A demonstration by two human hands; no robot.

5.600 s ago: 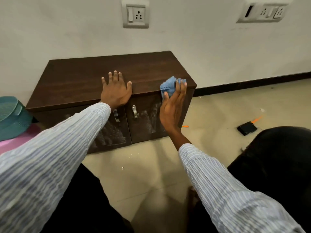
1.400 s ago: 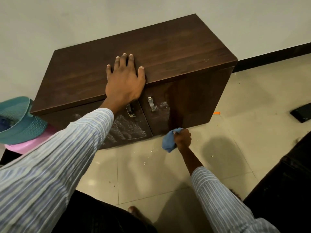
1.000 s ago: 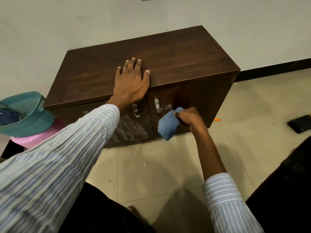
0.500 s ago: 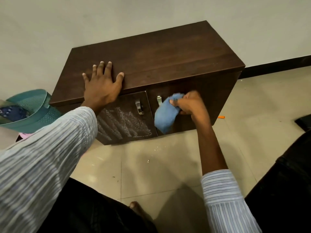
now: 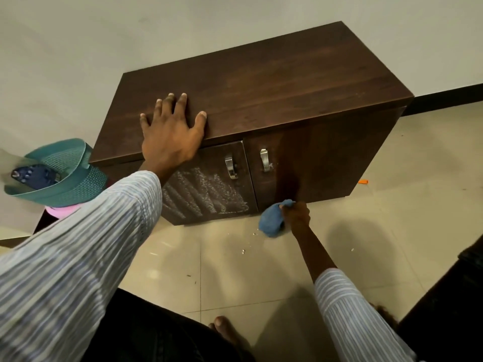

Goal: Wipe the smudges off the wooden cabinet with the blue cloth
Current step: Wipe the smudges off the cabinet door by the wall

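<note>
The dark wooden cabinet (image 5: 274,82) stands against the wall with two doors and metal handles. White smudges (image 5: 206,194) cover the left door; the right door (image 5: 318,163) looks mostly dark, with a small white fleck by its handle. My left hand (image 5: 172,134) lies flat, fingers spread, on the front edge of the cabinet top. My right hand (image 5: 296,216) grips the bunched blue cloth (image 5: 271,222) low at the bottom edge of the right door, just above the floor.
A teal mesh basket (image 5: 60,176) on a pink container (image 5: 62,211) stands left of the cabinet. The tiled floor (image 5: 235,270) has small white crumbs in front. An orange scrap (image 5: 363,181) lies at the cabinet's right. My bare foot (image 5: 227,330) is below.
My right hand with the cloth has swept down the right door from beside the handle to its bottom edge. My left hand stays flat on the cabinet top.
</note>
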